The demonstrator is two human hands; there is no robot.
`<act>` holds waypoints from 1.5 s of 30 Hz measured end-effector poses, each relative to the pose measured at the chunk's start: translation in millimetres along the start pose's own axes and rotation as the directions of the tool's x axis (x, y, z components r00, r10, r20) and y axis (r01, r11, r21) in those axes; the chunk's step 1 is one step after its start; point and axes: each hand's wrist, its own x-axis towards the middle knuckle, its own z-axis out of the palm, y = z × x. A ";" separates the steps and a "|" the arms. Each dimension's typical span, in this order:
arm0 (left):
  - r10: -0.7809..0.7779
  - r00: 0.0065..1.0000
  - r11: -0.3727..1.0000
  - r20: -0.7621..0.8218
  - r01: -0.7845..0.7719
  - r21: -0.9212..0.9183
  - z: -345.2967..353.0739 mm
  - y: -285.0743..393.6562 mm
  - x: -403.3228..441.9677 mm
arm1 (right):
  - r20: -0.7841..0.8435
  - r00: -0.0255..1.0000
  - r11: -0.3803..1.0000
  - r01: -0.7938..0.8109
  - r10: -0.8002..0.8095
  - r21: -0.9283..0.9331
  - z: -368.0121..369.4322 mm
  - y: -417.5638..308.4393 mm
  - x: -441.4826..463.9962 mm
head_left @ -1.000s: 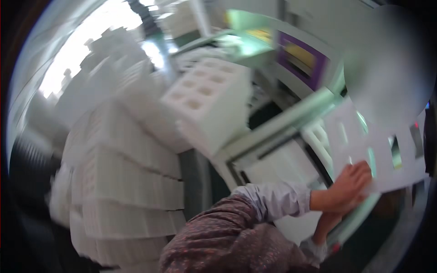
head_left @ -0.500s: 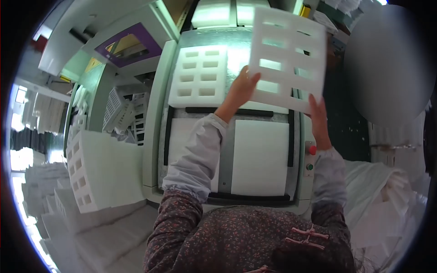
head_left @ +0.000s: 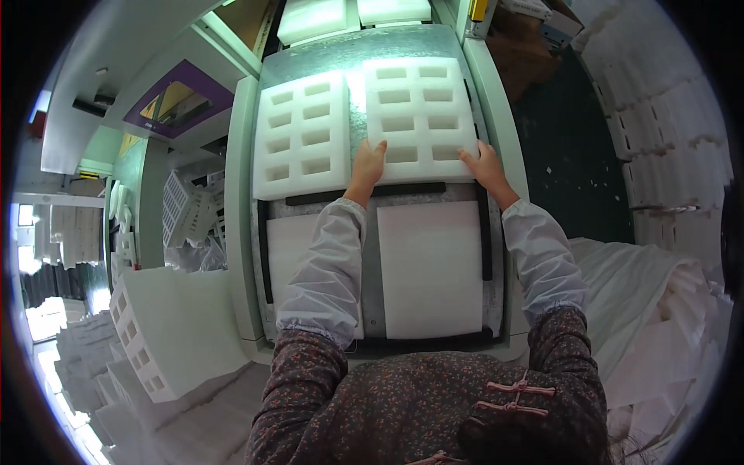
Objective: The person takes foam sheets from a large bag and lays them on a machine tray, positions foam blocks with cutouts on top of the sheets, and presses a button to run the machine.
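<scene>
A white foam sheet with two columns of rectangular openings [head_left: 420,132] lies on the metal bed at the right. My left hand [head_left: 368,166] grips its lower left edge, thumb on top. At its lower right corner my right hand [head_left: 485,172] holds the edge in the same way. Beside it on the left lies a similar foam piece with openings [head_left: 294,157], and neither hand touches that one. Nearer my body, a plain white foam sheet [head_left: 431,271] and another plain white sheet [head_left: 291,240] lie flat between black strips, the latter partly behind my left sleeve.
White foam blocks [head_left: 313,17] stand at the bed's far end. A tall foam stack [head_left: 182,325] is at the left, near a purple-framed window [head_left: 178,99]. Thin white sheets [head_left: 635,302] are heaped at the right. The machine's right rail [head_left: 500,116] borders the bed.
The raised foam sheet has come down and left onto the bed, beside the other piece. Both my hands moved down with it and still grip its near edge. The view has shifted slightly.
</scene>
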 end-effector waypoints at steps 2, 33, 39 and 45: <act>0.000 1.000 1.000 0.000 0.000 0.022 2.7 -1.0 0.0 | -0.037 0.999 1.000 0.023 -0.023 0.005 -0.6 -4.4 -3.2; -0.065 0.994 0.984 0.088 0.078 -0.158 -7.0 -28.2 24.4 | -0.223 0.854 0.777 0.280 -0.470 -0.564 74.4 -48.8 60.4; -0.127 0.980 0.965 0.154 0.158 -0.211 -12.3 -20.2 23.1 | -0.218 0.845 0.769 0.299 -0.489 -0.565 75.0 -49.8 61.8; -0.044 0.975 0.952 0.216 0.106 -0.286 -13.6 -26.8 68.2 | -0.206 0.804 0.736 0.364 -0.557 -0.571 69.4 -44.7 64.7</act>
